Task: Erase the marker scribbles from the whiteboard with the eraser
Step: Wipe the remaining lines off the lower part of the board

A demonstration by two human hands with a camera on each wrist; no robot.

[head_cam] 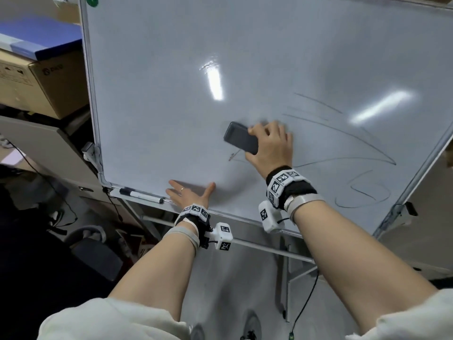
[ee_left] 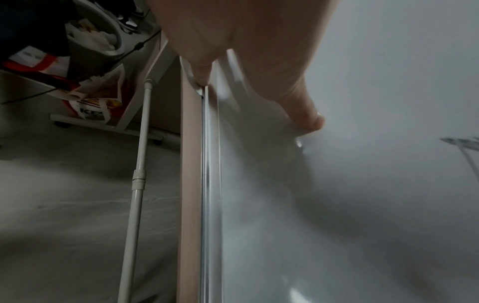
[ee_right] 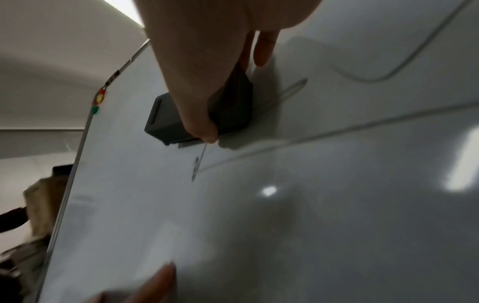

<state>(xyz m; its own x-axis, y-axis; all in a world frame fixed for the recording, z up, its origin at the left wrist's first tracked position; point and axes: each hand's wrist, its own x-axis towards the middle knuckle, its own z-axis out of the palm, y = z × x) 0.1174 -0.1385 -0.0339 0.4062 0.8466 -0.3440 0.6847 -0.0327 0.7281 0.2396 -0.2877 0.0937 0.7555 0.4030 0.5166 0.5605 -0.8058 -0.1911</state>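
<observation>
A large whiteboard (head_cam: 171, 82) fills the head view, with dark marker scribbles (head_cam: 343, 143) across its lower right. My right hand (head_cam: 267, 146) grips a dark grey eraser (head_cam: 241, 138) and presses it flat on the board at the left end of the scribbles. In the right wrist view the eraser (ee_right: 228, 114) sits under my thumb and fingers, with a short marker stroke (ee_right: 198, 164) just below it. My left hand (head_cam: 190, 192) lies flat with spread fingers on the board's bottom edge. The left wrist view shows its thumb (ee_left: 305, 110) against the board surface.
A black-capped marker (head_cam: 141, 194) lies in the tray at the board's lower left. A green magnet (head_cam: 91, 0) sits at the top left corner. Cardboard boxes (head_cam: 36, 79) and a cabinet stand to the left. The board's stand legs (head_cam: 289, 273) and cables run below.
</observation>
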